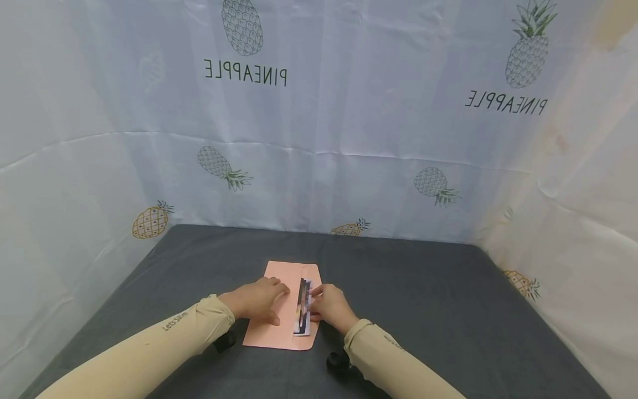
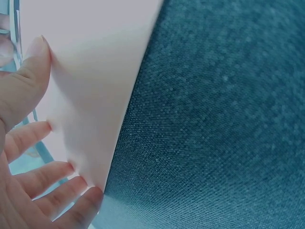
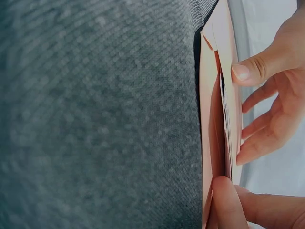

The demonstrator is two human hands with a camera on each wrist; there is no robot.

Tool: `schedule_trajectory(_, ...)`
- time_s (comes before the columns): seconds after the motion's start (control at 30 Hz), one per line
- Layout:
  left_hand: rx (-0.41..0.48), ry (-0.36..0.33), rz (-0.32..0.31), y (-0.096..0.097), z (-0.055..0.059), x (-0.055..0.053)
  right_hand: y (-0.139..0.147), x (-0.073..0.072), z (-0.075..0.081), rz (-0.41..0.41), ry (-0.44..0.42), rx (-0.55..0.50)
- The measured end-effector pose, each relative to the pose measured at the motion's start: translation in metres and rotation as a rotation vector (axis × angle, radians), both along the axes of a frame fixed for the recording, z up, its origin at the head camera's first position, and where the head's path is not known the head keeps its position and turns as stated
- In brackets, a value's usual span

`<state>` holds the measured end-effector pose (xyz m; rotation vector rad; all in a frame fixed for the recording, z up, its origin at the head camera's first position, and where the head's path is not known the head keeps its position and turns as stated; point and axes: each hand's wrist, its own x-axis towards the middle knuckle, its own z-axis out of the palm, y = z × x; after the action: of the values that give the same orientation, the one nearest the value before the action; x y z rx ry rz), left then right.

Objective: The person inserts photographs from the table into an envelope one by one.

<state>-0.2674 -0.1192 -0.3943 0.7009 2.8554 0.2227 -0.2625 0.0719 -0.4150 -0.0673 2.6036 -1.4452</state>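
Observation:
A flat peach-pink envelope (image 1: 279,271) lies on the dark cloth with its flap side to the right. A thin stack of glossy photo prints (image 1: 302,310) sticks partly out of its mouth. My left hand (image 1: 259,300) rests on the envelope's body, fingers and thumb spread apart. In the left wrist view, the left thumb (image 2: 38,62) and fingertips touch the pale envelope (image 2: 90,109). My right hand (image 1: 330,307) pinches the prints' right edge; its fingertips partly hide them. In the right wrist view, the envelope's mouth gapes with print edges (image 3: 227,129) inside.
The dark grey cloth (image 1: 413,310) covers the table around the envelope. White curtains (image 1: 319,111) printed with pineapples stand behind and at both sides. Dark round pieces (image 1: 338,361) sit under the wrists, beside the light sleeves (image 1: 149,349).

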Motion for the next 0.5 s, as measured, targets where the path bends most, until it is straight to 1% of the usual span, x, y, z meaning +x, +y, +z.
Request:
schedule_trajectory(0.2, 0.009, 0.003, -0.001, -0.0006, -0.0006, 0.0000, -0.0016, -0.0023, -0.0012, 0.013, 0.007, 0.019)
schedule_trajectory(0.3, 0.006, 0.005, -0.002, -0.0006, -0.0005, -0.0004, -0.0017, -0.0030, -0.0011, 0.014, -0.004, 0.030)
schedule_trajectory(0.5, -0.001, 0.011, -0.006, -0.0003, -0.0015, -0.0013, -0.0007, -0.0046, -0.0014, 0.022, -0.017, 0.013)
